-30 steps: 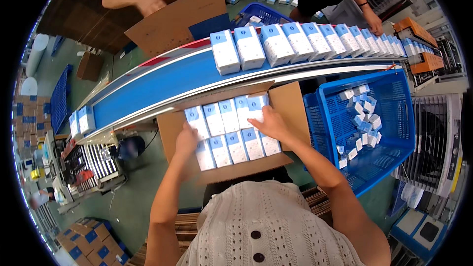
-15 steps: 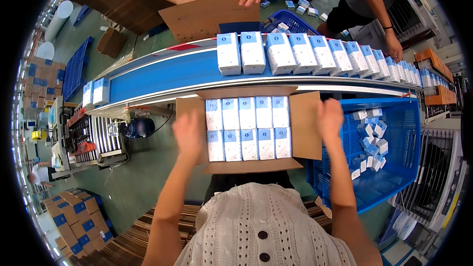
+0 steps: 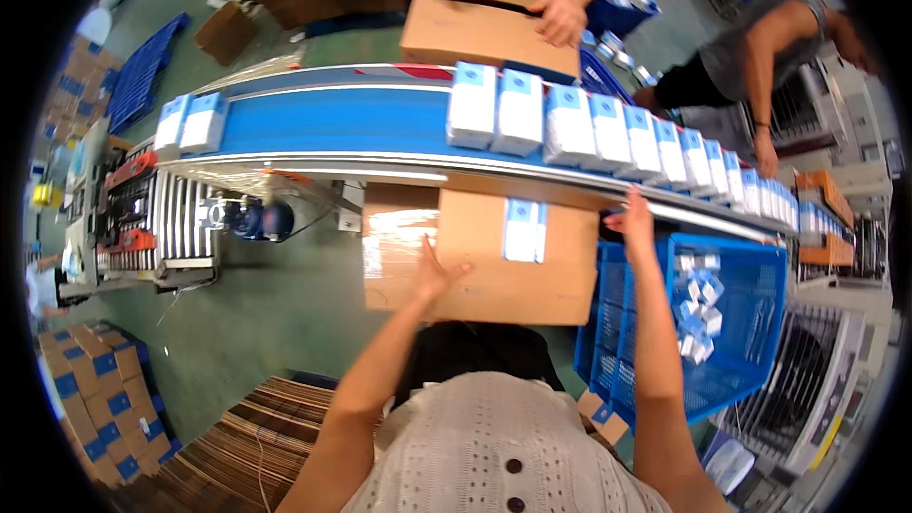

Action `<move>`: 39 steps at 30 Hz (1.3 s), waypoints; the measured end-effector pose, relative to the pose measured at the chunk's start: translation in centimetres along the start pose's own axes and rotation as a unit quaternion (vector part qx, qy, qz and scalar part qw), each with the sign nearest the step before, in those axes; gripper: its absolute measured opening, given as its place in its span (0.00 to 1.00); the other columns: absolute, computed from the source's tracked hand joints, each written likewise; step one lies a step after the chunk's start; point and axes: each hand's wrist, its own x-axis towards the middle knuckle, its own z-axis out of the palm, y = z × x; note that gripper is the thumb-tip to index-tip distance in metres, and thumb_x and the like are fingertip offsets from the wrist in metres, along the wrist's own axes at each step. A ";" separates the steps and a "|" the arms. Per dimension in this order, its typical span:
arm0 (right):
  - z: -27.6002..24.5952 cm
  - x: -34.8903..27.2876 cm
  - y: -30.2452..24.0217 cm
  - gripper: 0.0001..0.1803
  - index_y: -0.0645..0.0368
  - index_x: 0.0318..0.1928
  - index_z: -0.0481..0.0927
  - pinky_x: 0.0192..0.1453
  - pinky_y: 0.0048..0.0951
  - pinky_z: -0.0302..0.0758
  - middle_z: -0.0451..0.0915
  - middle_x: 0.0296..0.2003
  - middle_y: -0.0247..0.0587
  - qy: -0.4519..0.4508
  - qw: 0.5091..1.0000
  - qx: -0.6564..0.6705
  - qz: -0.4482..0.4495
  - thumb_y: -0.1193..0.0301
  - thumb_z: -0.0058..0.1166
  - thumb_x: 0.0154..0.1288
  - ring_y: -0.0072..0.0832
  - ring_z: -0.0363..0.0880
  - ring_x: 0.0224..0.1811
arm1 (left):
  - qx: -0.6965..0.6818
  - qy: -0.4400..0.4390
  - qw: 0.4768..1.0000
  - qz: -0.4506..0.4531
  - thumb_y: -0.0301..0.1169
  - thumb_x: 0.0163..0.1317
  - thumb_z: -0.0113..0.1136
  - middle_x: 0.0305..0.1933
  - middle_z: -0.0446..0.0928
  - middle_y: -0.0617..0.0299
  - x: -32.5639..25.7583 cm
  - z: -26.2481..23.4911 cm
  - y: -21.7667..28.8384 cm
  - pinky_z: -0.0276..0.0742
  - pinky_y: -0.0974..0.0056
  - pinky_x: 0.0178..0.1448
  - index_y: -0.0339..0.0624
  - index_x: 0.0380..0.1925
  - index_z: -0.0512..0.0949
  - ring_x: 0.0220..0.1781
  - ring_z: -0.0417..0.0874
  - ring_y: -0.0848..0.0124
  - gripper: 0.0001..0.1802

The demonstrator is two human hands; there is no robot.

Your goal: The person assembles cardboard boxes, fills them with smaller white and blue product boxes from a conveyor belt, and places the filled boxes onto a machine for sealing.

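A brown cardboard box (image 3: 475, 285) sits in front of me, its side flaps folded inward. Through the gap between them show blue-and-white cartons (image 3: 524, 231). My left hand (image 3: 439, 271) rests on the left flap, fingers and thumb apart. At the box's far right corner is my right hand (image 3: 632, 223), fingers partly stretched and apart, beside the conveyor's near rail. Left of the box, a brown cardboard panel (image 3: 399, 271) shines as if under clear film or tape.
Beyond the box runs a blue conveyor (image 3: 332, 123) bearing a row of cartons (image 3: 570, 123). A blue crate (image 3: 750, 323) with small boxes stands at right. Across the belt, a person's hands (image 3: 560, 17) press another box (image 3: 484, 38). Stacked flat cardboard (image 3: 247, 437) lies lower left.
The box's side flaps have gone from spread out to folded in over the cartons. Both hands moved with them. The person opposite has folded their box's top down.
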 end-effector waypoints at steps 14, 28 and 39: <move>-0.7 -8.4 10.4 0.12 0.67 0.35 0.71 0.47 0.42 0.65 0.69 0.39 0.56 -0.032 0.866 -0.437 -0.241 0.68 0.40 0.63 0.53 0.66 0.41 | 0.099 0.228 0.969 0.008 0.41 0.54 0.53 0.59 0.58 0.41 -3.9 6.3 2.6 0.58 0.53 0.61 0.31 0.60 0.49 0.59 0.60 0.46 0.40; -2.0 -1.3 18.9 0.20 0.54 0.23 0.67 0.25 0.33 0.62 0.63 0.17 0.30 -0.226 0.884 0.310 0.269 0.54 0.40 0.65 0.27 0.65 0.21 | 0.048 0.182 0.953 -0.237 0.54 0.63 0.30 0.55 0.67 0.43 -2.0 -9.0 -11.6 0.60 0.58 0.61 0.36 0.57 0.59 0.57 0.65 0.48 0.34; 26.4 -20.3 11.5 0.28 0.58 0.50 0.69 0.47 0.38 0.71 0.72 0.48 0.43 -0.280 0.854 0.175 0.403 0.49 0.38 0.62 0.36 0.70 0.48 | -0.139 0.240 0.925 -0.260 0.52 0.64 0.30 0.55 0.68 0.48 -12.2 -19.4 -42.3 0.58 0.63 0.61 0.34 0.53 0.67 0.60 0.65 0.58 0.33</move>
